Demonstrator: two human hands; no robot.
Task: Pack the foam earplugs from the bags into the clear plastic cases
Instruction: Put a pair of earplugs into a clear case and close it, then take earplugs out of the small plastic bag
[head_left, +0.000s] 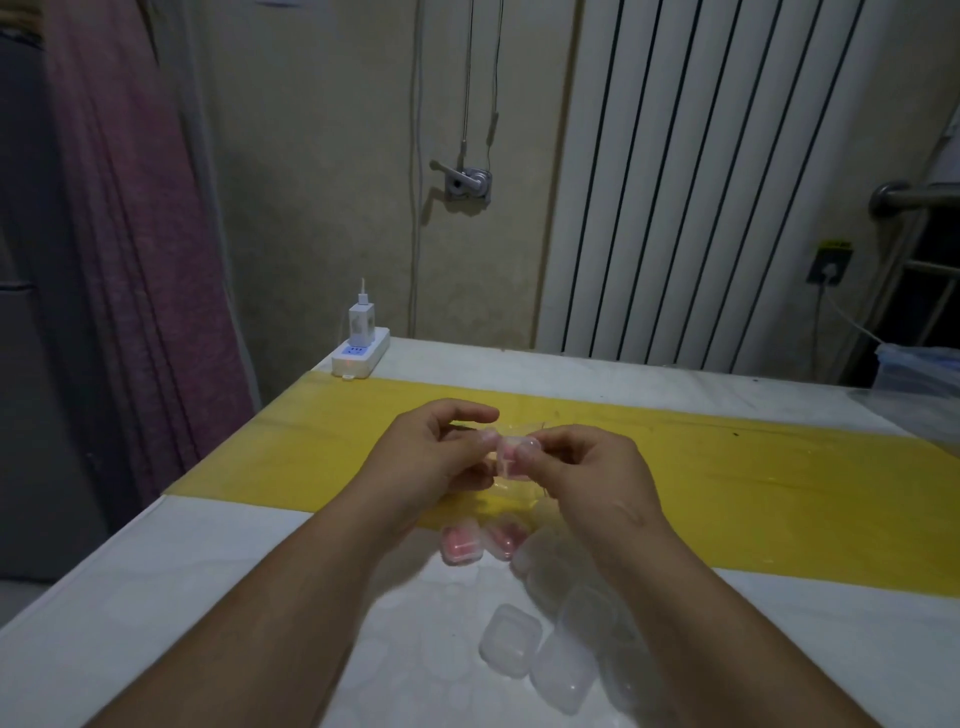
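My left hand (441, 452) and my right hand (587, 467) meet above the yellow strip (727, 493) of the table. Between their fingertips they pinch a small clear plastic case (511, 457) with something pink inside. A crumpled clear bag (511, 491) lies just below the hands. Two closed cases holding pink earplugs (460, 545) (503, 540) sit on the white table near my forearms. Several empty clear cases (511, 636) lie in a loose row toward me, partly hidden by my right forearm.
A white power strip (361, 356) with a charger stands at the table's far left corner. A clear plastic bag (919, 379) sits at the far right edge. A radiator (701, 182) and wall lie behind the table.
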